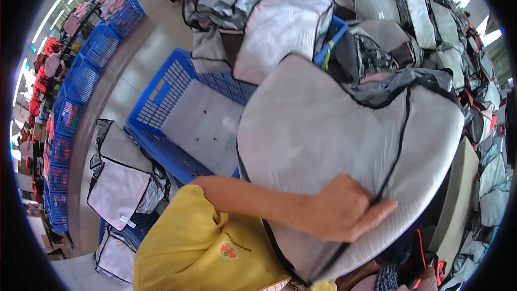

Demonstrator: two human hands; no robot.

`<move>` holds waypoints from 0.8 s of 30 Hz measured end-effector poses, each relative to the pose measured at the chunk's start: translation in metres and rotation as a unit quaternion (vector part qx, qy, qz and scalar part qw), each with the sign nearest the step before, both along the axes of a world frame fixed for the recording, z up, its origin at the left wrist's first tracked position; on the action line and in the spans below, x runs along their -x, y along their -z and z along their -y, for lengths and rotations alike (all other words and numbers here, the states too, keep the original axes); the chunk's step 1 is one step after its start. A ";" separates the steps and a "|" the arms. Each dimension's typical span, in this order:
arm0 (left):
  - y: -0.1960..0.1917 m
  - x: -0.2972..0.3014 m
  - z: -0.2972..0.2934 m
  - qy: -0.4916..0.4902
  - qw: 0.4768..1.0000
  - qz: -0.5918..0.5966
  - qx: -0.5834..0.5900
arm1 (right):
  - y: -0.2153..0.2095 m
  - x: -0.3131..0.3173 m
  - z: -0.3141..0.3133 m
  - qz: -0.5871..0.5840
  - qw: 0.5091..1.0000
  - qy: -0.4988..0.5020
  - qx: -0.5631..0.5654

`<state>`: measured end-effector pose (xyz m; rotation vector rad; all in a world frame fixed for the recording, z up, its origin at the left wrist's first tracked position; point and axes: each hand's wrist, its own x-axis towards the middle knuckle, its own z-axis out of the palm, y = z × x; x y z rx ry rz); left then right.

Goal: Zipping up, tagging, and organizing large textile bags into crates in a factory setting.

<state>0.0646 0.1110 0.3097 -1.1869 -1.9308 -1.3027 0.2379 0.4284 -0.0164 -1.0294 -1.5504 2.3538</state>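
Observation:
A large silver foil-lined bag piece (312, 124) with black piped edges spreads in front of me, its upper part bulging out in two curved lobes. My left hand (344, 210) reaches across from a yellow sleeve and lies closed at the black piping on the bag piece's lower right. Its fingers are curled at that seam. My right hand does not show; the big panel and the lower edge of the picture hide that side.
A blue plastic crate (183, 113) with a pale sheet on its bottom stands left of the panel. More silver bag pieces (285, 21) pile up behind it, with others (121, 175) at the left. Blue crates (83, 75) line the far left aisle. A person stands at the top.

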 end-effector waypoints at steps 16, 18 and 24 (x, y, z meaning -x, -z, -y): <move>0.107 0.021 -0.020 -0.242 0.925 0.257 0.138 | -0.056 0.190 0.067 -0.077 0.965 -0.060 -0.243; 0.140 0.020 -0.028 -0.232 0.913 0.301 0.149 | -0.135 0.191 0.073 -0.055 0.962 -0.058 -0.261; 0.193 -0.005 -0.060 -0.121 0.934 0.301 0.149 | -0.224 0.190 0.150 0.014 0.824 -0.237 -0.514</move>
